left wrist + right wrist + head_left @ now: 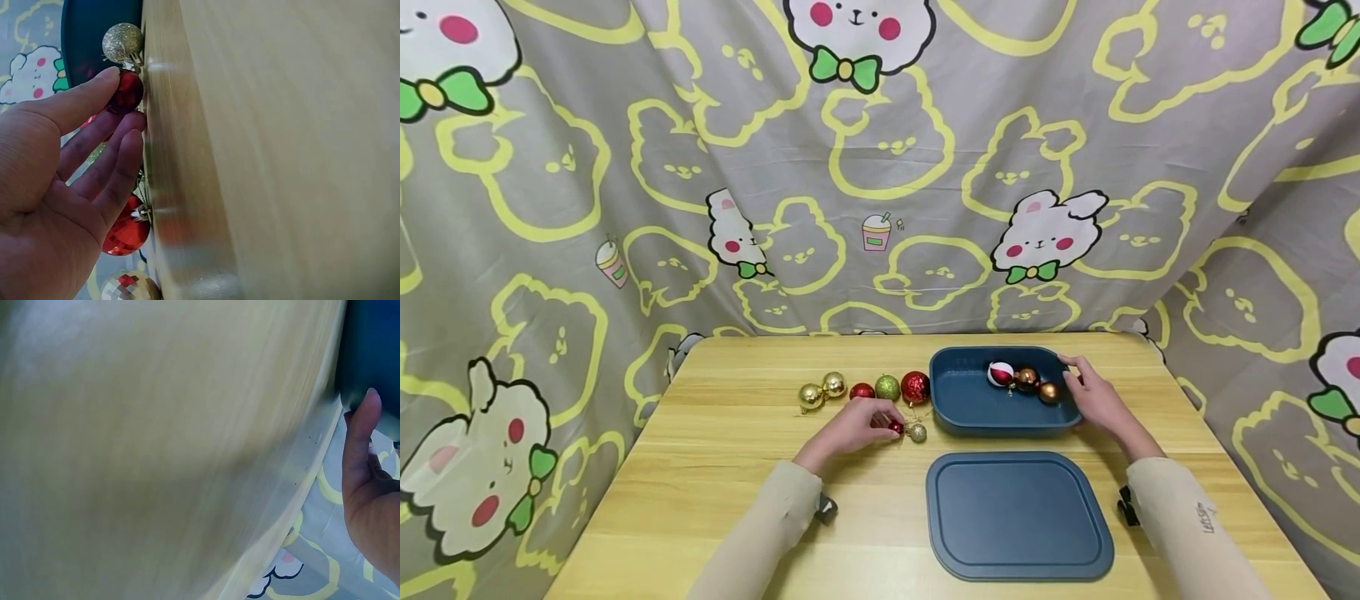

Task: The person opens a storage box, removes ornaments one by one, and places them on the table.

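My left hand (867, 423) pinches a small dark red Christmas ball (128, 91) between thumb and fingers, low over the table. Right beside that ball is a small glittery gold ball (918, 432). Behind the hand lie a red ball (862, 390), a green glitter ball (887, 387) and a larger red ball (915, 387). My right hand (1099, 402) holds the right end of a dark blue box (977, 422), its thumb (364, 419) against the outer wall. Inside the box sit a red-and-white ball (1000, 374) and two copper-brown balls (1027, 380).
A flat blue lid (1019, 515) lies on the wooden table (700, 500) in front of the box. Two shiny gold balls (822, 391) rest farther left. A patterned curtain (895, 167) hangs behind the table's back edge and along the sides.
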The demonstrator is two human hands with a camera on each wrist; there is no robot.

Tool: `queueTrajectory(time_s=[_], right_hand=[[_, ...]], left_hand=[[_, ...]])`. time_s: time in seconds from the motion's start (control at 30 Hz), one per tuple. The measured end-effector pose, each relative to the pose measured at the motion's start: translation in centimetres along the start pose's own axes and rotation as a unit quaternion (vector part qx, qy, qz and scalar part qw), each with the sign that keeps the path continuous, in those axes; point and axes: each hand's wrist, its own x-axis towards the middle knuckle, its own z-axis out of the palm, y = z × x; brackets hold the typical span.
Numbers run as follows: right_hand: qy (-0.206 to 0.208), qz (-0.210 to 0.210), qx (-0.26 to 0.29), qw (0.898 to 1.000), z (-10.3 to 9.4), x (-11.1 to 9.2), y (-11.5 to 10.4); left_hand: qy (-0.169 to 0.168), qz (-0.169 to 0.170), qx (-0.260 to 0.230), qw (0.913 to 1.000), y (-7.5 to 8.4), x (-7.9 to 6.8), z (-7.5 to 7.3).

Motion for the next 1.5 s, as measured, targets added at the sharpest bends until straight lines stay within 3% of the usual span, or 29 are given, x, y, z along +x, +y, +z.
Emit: queueTrajectory(time_s=[0.67,1.03,1.3,1.5], right_hand=[[-0.007,0.006,0.003,1.0,0.0,-0.2,-0.1],[-0.007,0.008,0.003,1.0,0.0,-0.2,-0.2],[-0.005,0.002,-0.012,1.0,-0.1,-0.1,-0.2],[0.008,-0.012,-0.052,0.999,-0.2,0.0,-0.4]], left_hand=[[-0.009,0.022,0.006,0.9997,-0.1,0.0,0.1],[0.023,0.038,0.059,0.9973,0.7,0.0,-1.3],[0.044,0.051,0.014,0.9976,2.2,1.3,-1.8],[0.049,0.068,0.035,0.9958,4.0,3.4,-1.5]])
